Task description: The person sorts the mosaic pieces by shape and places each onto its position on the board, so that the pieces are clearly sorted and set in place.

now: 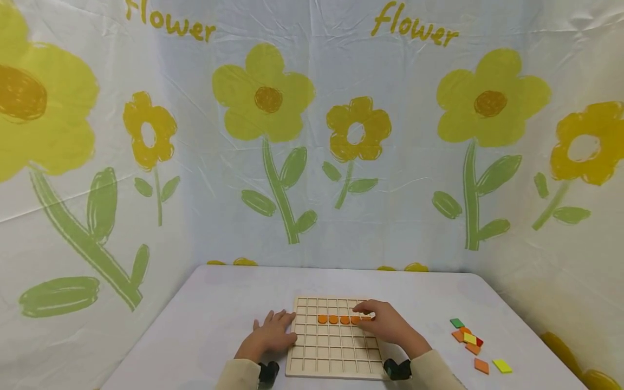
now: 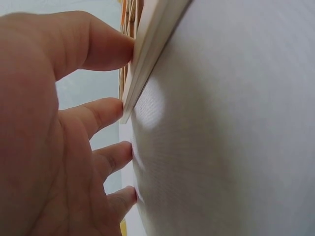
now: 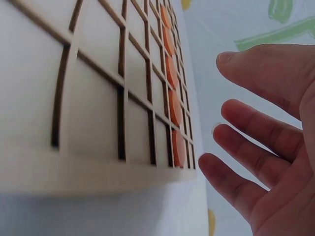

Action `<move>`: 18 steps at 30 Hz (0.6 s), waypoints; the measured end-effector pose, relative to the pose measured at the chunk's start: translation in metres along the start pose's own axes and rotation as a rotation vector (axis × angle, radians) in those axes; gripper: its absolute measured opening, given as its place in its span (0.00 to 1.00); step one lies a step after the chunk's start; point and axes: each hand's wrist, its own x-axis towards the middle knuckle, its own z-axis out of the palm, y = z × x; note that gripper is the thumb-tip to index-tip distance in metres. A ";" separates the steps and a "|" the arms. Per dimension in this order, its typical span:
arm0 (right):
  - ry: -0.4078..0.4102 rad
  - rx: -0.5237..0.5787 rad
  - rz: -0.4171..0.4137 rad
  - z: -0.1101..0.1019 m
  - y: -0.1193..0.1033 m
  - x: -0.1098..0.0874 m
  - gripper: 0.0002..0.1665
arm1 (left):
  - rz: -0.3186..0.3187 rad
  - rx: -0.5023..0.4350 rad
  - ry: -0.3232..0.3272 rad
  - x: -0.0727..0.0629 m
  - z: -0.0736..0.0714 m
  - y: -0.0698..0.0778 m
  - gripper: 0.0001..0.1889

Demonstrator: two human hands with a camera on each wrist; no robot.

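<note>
A square wooden grid board (image 1: 331,352) lies on the table in the head view. Several orange discs (image 1: 333,319) form a row in its cells; the right wrist view shows the discs (image 3: 175,107) standing slightly proud of the dividers. My left hand (image 1: 270,335) touches the board's left edge with thumb and index finger, its other fingers spread on the tabletop, as the left wrist view confirms. Over the right end of the row is my right hand (image 1: 387,323), partly covering the last disc. In the right wrist view this hand (image 3: 270,142) holds nothing, its fingers apart from the board.
Right of the board lie loose tiles: a green tile (image 1: 456,323), a yellow tile (image 1: 502,366), an orange tile (image 1: 481,366) and a small overlapping pile with a yellow tile (image 1: 470,338) on top. A flower-printed cloth (image 1: 409,216) hangs behind the table (image 1: 234,292).
</note>
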 end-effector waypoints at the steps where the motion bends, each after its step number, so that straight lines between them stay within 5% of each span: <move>1: 0.007 0.000 0.010 -0.002 0.001 -0.002 0.17 | -0.001 -0.003 -0.003 -0.001 0.000 0.000 0.33; 18: 0.070 -0.120 0.169 -0.027 0.028 -0.022 0.16 | -0.011 -0.005 0.001 0.001 0.001 0.001 0.32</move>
